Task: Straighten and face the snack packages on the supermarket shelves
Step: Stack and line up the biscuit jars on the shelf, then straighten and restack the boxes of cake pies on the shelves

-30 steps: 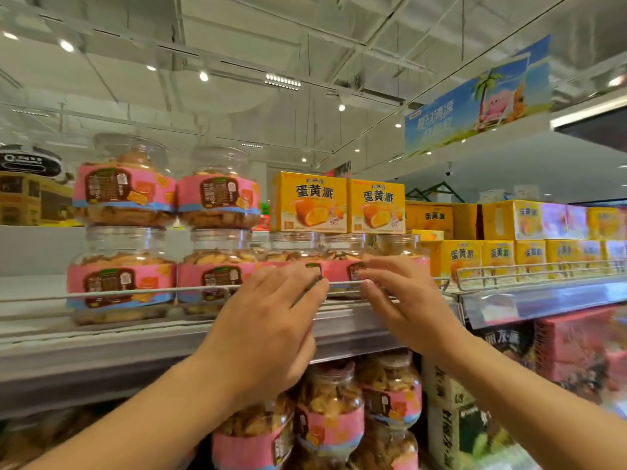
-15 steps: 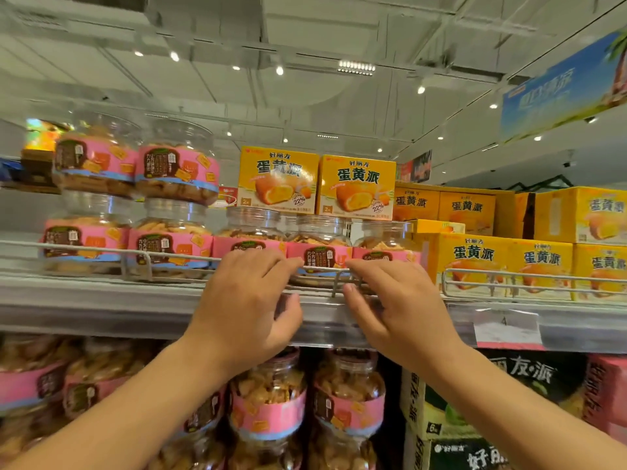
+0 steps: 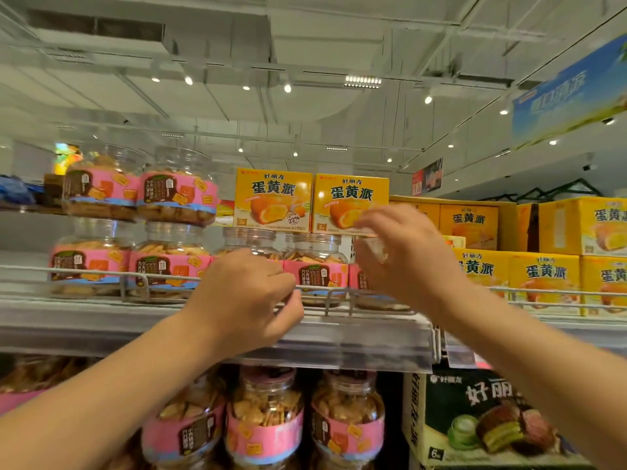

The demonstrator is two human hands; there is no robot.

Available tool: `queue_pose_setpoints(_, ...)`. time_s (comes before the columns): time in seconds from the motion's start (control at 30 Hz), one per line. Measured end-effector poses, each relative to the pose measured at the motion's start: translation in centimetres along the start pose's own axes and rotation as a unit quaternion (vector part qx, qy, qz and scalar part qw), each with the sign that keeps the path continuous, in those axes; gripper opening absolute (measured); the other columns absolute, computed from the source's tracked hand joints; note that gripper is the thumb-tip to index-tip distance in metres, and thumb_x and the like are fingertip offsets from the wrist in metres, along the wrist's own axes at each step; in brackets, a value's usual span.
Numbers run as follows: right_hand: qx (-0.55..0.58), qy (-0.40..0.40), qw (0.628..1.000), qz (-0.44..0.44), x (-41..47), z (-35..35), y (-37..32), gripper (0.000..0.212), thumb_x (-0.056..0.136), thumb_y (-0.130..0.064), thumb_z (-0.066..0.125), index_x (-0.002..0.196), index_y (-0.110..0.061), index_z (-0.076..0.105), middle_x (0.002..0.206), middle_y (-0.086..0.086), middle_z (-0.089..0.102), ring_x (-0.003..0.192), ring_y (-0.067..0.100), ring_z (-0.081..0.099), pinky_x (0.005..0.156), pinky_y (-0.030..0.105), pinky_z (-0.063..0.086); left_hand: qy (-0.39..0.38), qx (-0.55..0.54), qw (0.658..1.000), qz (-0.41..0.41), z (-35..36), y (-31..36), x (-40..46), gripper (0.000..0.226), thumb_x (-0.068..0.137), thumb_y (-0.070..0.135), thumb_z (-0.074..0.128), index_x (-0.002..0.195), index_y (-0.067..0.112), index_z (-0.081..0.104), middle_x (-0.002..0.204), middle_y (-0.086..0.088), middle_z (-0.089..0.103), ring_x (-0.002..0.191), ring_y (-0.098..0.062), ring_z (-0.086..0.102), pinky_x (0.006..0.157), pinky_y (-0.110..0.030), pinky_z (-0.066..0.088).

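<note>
Left hand (image 3: 244, 300) fingers curled on the wire rail (image 3: 101, 271), holding it. Right hand (image 3: 403, 256) fingers grip the clear jar (image 3: 371, 266) lid, blurred.

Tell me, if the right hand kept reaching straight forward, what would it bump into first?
Most likely the biscuit jar right behind the right hand, at the end of the jar row beside the yellow boxes. It may already touch it; motion blur hides the contact.

pink-banded jars (image 3: 315, 266), yellow boxes (image 3: 273, 201)

"蛋黄派" on yellow boxes (image 3: 273, 202), "6" on green box (image 3: 481, 418)
</note>
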State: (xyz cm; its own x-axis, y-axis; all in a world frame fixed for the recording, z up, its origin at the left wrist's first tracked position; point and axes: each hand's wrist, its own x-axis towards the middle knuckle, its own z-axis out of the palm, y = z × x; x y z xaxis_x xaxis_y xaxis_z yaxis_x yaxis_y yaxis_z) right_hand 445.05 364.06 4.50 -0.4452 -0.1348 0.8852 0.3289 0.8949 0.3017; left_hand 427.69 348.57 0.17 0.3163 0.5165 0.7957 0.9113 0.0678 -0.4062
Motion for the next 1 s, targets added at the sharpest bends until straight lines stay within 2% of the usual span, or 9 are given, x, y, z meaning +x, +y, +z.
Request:
queue_pose_setpoints(0.1,-0.033,-0.028,0.998,0.047,5.3,-0.7,2.5,0.055,0.088,-0.034,0.066,0.136,-0.012,0.051,0.141,0.009,0.051,0.131,0.029,0.043,0.107,0.044,0.036,-0.005,-0.013,0.999,0.032,-0.7,-0.8,1.7,0.032,0.087,0.028,0.051,0.060,0.016,0.062,0.055,0.003,0.054,0.052,-0.015,0.046,0.055,-0.026,0.032)
queue_pose_setpoints(0.17,-0.040,-0.093,0.992,0.074,7.9,-0.7,3.4,0.077,0.084,-0.047,0.068,0.147,-0.019,0.035,0.151,0.005,0.038,0.139,0.027,0.032,0.112,0.043,0.030,0.010,0.003,1.000,0.012,-1.3,-2.5,4.0,0.029,0.087,0.033,0.051,0.094,0.013,0.072,0.086,-0.004,0.066,0.079,-0.021,0.058,0.068,-0.033,0.046)
queue_pose_setpoints(0.27,-0.031,-0.195,0.975,0.104,9.5,0.3,4.0,0.100,0.075,-0.062,0.069,0.152,-0.028,0.016,0.153,0.003,0.036,0.137,0.028,0.036,0.110,0.045,0.036,-0.027,0.084,0.992,-0.087,-2.0,-5.6,7.8,0.060,0.086,0.044,0.055,0.138,0.015,0.047,0.132,-0.009,0.051,0.121,-0.027,0.047,0.099,-0.045,0.041)
queue_pose_setpoints(0.37,-0.050,-0.253,0.959,0.117,9.9,1.4,3.7,0.099,0.072,-0.066,0.067,0.151,-0.028,0.020,0.147,0.004,0.045,0.129,0.029,0.045,0.102,0.044,0.043,-0.098,0.124,0.980,-0.124,-1.5,-8.0,9.8,0.081,0.086,0.059,0.049,0.151,0.020,0.023,0.150,-0.004,0.034,0.137,-0.024,0.032,0.113,-0.046,0.026)
queue_pose_setpoints(0.47,-0.075,-0.249,0.959,0.110,10.1,1.8,3.5,0.085,0.073,-0.065,0.067,0.142,-0.026,0.036,0.132,0.002,0.054,0.114,0.026,0.053,0.087,0.038,0.048,-0.160,0.132,0.968,-0.143,-0.7,-9.5,10.5,0.085,0.082,0.068,0.043,0.149,0.021,0.024,0.143,-0.002,0.043,0.132,-0.024,0.038,0.112,-0.047,0.025)
queue_pose_setpoints(0.6,-0.061,-0.227,0.965,0.114,10.3,1.6,3.5,0.079,0.070,-0.065,0.071,0.132,-0.026,0.042,0.121,0.000,0.055,0.101,0.022,0.051,0.083,0.041,0.051,-0.174,0.097,0.968,-0.154,-0.9,-10.0,11.0,0.056,0.081,0.068,0.050,0.121,0.029,0.048,0.106,0.007,0.061,0.103,-0.020,0.055,0.101,-0.045,0.032)
queue_pose_setpoints(0.83,-0.061,-0.217,0.968,0.113,9.9,1.4,3.3,0.073,0.071,-0.063,0.071,0.128,-0.026,0.044,0.114,0.001,0.062,0.097,0.023,0.055,0.079,0.043,0.054,-0.110,-0.019,0.982,-0.152,-1.8,-9.8,9.8,0.049,0.079,0.048,0.072,0.117,0.027,0.049,0.106,0.003,0.064,0.091,-0.018,0.059,0.079,-0.040,0.054)
queue_pose_setpoints(0.9,-0.068,-0.212,0.969,0.106,9.8,1.2,3.1,0.074,0.071,-0.063,0.070,0.130,-0.028,0.043,0.117,0.000,0.062,0.103,0.024,0.055,0.082,0.045,0.053,-0.080,-0.028,0.987,-0.139,-1.9,-9.8,9.5,0.052,0.078,0.045,0.074,0.121,0.027,0.051,0.108,0.002,0.065,0.094,-0.018,0.059,0.079,-0.040,0.054)
queue_pose_setpoints(1.0,-0.085,-0.183,0.974,0.101,9.5,0.5,2.9,0.084,0.072,-0.066,0.068,0.142,-0.032,0.035,0.130,-0.003,0.056,0.117,0.023,0.047,0.087,0.045,0.050,-0.034,-0.022,0.992,-0.120,-1.9,-9.7,9.0,0.066,0.080,0.039,0.075,0.138,0.027,0.044,0.124,0.001,0.061,0.114,-0.022,0.053,0.089,-0.045,0.050)
